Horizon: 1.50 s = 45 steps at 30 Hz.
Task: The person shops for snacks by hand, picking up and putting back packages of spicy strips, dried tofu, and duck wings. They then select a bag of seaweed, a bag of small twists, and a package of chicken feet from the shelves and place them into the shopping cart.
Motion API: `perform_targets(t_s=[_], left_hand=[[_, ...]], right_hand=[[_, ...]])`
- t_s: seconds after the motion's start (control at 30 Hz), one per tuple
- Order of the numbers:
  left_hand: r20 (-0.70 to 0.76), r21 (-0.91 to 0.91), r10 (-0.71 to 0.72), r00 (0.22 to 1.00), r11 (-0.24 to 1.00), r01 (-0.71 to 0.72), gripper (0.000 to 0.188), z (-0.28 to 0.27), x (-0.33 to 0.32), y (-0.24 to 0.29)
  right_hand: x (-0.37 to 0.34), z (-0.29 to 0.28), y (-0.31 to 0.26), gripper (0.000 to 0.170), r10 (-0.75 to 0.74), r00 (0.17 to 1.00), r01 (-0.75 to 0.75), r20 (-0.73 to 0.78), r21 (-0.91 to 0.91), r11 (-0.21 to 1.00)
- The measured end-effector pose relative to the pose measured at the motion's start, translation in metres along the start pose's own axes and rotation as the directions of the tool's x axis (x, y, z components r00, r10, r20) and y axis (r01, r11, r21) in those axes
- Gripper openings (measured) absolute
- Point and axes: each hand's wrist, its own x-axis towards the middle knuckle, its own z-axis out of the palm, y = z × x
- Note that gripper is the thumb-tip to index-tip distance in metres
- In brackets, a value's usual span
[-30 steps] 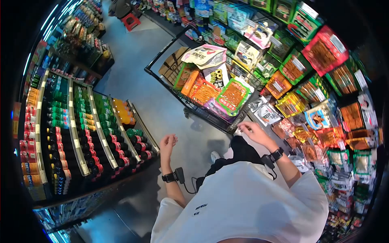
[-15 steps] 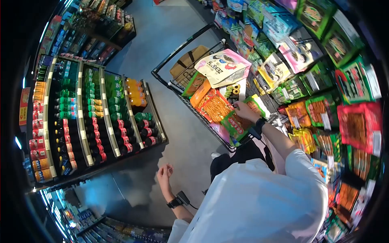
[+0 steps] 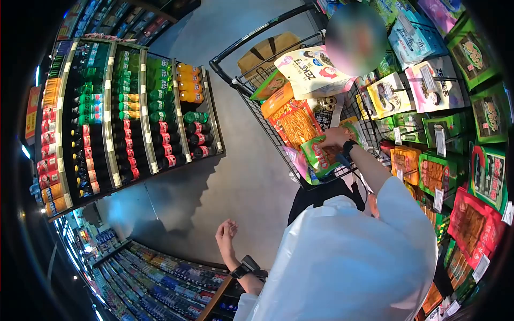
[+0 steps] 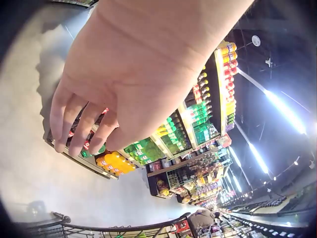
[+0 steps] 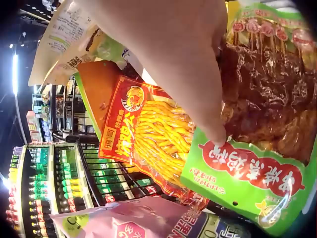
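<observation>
In the head view my right hand [image 3: 336, 138] is over the wire cart [image 3: 257, 115], gripping a green packet [image 3: 316, 155] of brown food. The right wrist view shows the thumb side of that hand [image 5: 173, 59] against the green packet [image 5: 257, 183]; its other fingers are mostly hidden. Beside it lie a red-orange packet of yellow strips [image 5: 163, 134] and a pink packet [image 5: 133, 218]. My left hand [image 3: 227, 241] hangs over the floor, holding nothing. Its fingers droop loosely in the left wrist view [image 4: 133, 64].
A white-and-pink bag [image 3: 310, 72] and a brown box [image 3: 267, 53] are in the cart. Bottle shelves [image 3: 110, 123] stand on the left, and hanging snack packets [image 3: 476, 224] line the right. Grey floor [image 3: 230, 192] lies between the bottle shelves and the cart.
My right hand has moved from beside the cart onto the green packet, which now lies at a different tilt. The left hand still hangs empty. The cart appears nearer the top of the head view.
</observation>
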Motion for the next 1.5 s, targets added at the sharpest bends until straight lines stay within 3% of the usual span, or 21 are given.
perform_targets(t_s=[0.13, 0.23, 0.37, 0.43, 0.5, 0.63, 0.67, 0.77, 0.8, 0.93, 0.97, 1.0, 1.1, 1.17, 1.2, 1.3, 1.37, 1.4, 1.43, 1.47, 1.5], left_hand=[[0.026, 0.030, 0.018, 0.999, 0.999, -0.019, 0.037, 0.007, 0.017, 0.001], [0.060, -0.006, 0.080, 0.995, 0.997, -0.080, 0.037, 0.010, 0.029, 0.005], [0.069, 0.003, 0.099, 0.993, 0.995, -0.100, 0.036, 0.013, 0.034, 0.014], [0.071, 0.003, 0.114, 0.991, 0.993, -0.114, 0.036, 0.010, 0.038, 0.017], [0.058, 0.004, 0.138, 0.989, 0.990, -0.139, 0.036, 0.011, 0.039, 0.023], [0.092, -0.006, 0.184, 0.979, 0.983, -0.184, 0.035, 0.021, 0.053, 0.035], [0.106, 0.008, 0.197, 0.975, 0.980, -0.199, 0.035, 0.026, 0.058, 0.041], [0.153, 0.034, 0.233, 0.960, 0.970, -0.241, 0.033, 0.047, 0.070, 0.059], [0.175, 0.035, 0.239, 0.955, 0.968, -0.249, 0.033, 0.054, 0.074, 0.066], [0.285, 0.097, 0.242, 0.928, 0.956, -0.279, 0.031, 0.089, 0.090, 0.096], [0.334, 0.106, 0.266, 0.904, 0.943, -0.317, 0.031, 0.098, 0.095, 0.104], [0.399, 0.112, 0.287, 0.871, 0.927, -0.357, 0.032, 0.107, 0.102, 0.112], [0.634, 0.144, 0.292, 0.717, 0.866, -0.480, 0.034, 0.150, 0.124, 0.138], [0.773, 0.148, 0.280, 0.569, 0.793, -0.591, 0.038, 0.173, 0.122, 0.153], [0.853, 0.121, 0.207, 0.480, 0.815, -0.567, 0.053, 0.183, 0.118, 0.159], [0.991, 0.056, 0.056, 0.119, 0.640, -0.766, 0.065, 0.214, 0.135, 0.156], [0.997, -0.071, 0.033, -0.064, 0.615, -0.785, 0.055, 0.232, 0.112, 0.164], [0.987, -0.122, -0.007, -0.160, 0.613, -0.781, 0.048, 0.237, 0.106, 0.165], [0.969, -0.169, -0.041, -0.245, 0.614, -0.771, 0.042, 0.239, 0.098, 0.161], [0.953, -0.244, -0.014, -0.303, 0.561, -0.791, 0.018, 0.244, 0.090, 0.158], [0.946, -0.231, -0.059, -0.320, 0.571, -0.788, 0.015, 0.244, 0.080, 0.156]], right_hand=[[-0.008, -0.042, -0.007, 0.076, -0.058, 0.992, 0.055, 0.112, 0.027, 0.998], [-0.013, -0.044, -0.013, 0.063, -0.184, 0.976, 0.187, -0.117, 0.016, 0.982], [-0.021, -0.059, -0.023, 0.036, -0.266, 0.944, 0.266, -0.196, -0.027, 0.964], [-0.047, -0.095, -0.049, 0.036, -0.244, 0.895, 0.259, -0.372, -0.009, 0.966], [-0.062, -0.121, -0.060, 0.036, -0.155, 0.823, 0.277, -0.546, 0.147, 0.949], [-0.098, -0.156, -0.081, 0.028, 0.024, 0.461, 0.525, -0.887, 0.295, 0.798], [-0.106, -0.160, -0.082, 0.028, 0.118, 0.525, 0.543, -0.843, 0.438, 0.717], [-0.129, -0.177, -0.081, 0.032, 0.087, 0.512, 0.690, -0.855, 0.470, 0.551], [-0.142, -0.183, -0.088, 0.034, 0.103, 0.561, 0.710, -0.822, 0.541, 0.450], [-0.166, -0.155, -0.085, 0.033, 0.152, 0.669, 0.615, -0.728, 0.656, 0.437], [-0.177, -0.150, -0.089, 0.031, 0.119, 0.634, 0.605, -0.764, 0.586, 0.539], [-0.189, -0.144, -0.092, 0.030, 0.095, 0.603, 0.573, -0.792, 0.512, 0.639], [-0.223, -0.111, -0.111, 0.027, 0.055, 0.578, 0.610, -0.814, 0.476, 0.634], [-0.247, -0.083, -0.138, 0.030, 0.161, 0.640, 0.555, -0.751, 0.597, 0.579], [-0.262, -0.070, -0.152, 0.031, 0.201, 0.645, 0.512, -0.737, 0.612, 0.603], [-0.294, -0.023, -0.191, 0.032, 0.304, 0.651, 0.401, -0.696, 0.655, 0.640], [-0.316, 0.007, -0.218, 0.031, 0.365, 0.669, 0.385, -0.647, 0.722, 0.575], [-0.318, 0.036, -0.229, 0.030, 0.375, 0.614, 0.338, -0.694, 0.661, 0.670], [-0.332, 0.044, -0.251, 0.030, 0.458, 0.634, 0.377, -0.623, 0.766, 0.520], [-0.336, 0.062, -0.265, 0.030, 0.483, 0.588, 0.393, -0.649, 0.751, 0.530], [-0.339, 0.079, -0.277, 0.031, 0.498, 0.532, 0.419, -0.685, 0.724, 0.548]])
